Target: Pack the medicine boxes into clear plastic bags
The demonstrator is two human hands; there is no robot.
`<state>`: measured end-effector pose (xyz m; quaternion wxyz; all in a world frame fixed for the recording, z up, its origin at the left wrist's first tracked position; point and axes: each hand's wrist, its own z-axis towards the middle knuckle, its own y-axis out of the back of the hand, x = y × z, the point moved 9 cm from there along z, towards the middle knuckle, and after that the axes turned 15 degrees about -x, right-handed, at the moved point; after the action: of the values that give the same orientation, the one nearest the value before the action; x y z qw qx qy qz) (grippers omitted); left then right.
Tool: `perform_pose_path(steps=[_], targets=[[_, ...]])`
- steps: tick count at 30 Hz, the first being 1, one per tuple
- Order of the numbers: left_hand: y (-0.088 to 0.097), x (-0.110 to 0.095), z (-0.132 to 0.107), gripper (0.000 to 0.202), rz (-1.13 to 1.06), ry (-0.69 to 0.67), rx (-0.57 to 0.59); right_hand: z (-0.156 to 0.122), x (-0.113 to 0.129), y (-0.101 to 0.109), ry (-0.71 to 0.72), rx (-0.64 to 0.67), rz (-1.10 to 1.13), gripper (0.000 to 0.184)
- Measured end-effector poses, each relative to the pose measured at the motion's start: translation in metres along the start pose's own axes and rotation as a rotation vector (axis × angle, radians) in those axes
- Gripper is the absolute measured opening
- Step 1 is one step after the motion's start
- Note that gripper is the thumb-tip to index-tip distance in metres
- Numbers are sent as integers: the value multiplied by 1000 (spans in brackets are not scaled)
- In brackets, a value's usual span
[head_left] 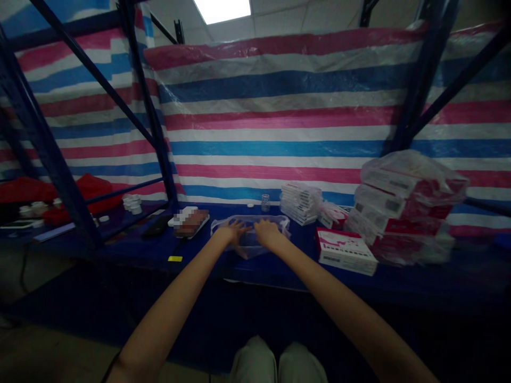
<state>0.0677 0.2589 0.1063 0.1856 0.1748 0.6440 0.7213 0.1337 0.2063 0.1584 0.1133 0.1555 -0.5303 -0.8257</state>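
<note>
A clear plastic bag (251, 247) lies crumpled on the blue shelf surface in front of me, with both hands on it. The fingers of my left hand (235, 232) are spread over the bag's left part. My right hand (265, 231) has its fingers curled into the film near the top middle of the bag. A small clear jar (265, 202) stands just behind the bag, near a white cap (250, 205). Close by on the left lies a brown and white item (195, 223), partly blurred out.
To the right are a stack of flat white packs (300, 204), a pink and white box (346, 250) and bagged boxes (403, 207) piled high. A black object (157, 226) and yellow label (175, 258) lie left. Blue rack posts (415, 101) frame the striped sheet (271, 122).
</note>
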Motion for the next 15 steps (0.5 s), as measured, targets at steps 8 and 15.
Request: perform_pose_path(steps=[8, 15], targets=[[23, 17, -21, 88, 147, 148, 188, -1, -41, 3, 89, 99, -83, 26], [28, -17, -2, 25, 10, 5, -15, 8, 4, -12, 226, 122, -13, 29]])
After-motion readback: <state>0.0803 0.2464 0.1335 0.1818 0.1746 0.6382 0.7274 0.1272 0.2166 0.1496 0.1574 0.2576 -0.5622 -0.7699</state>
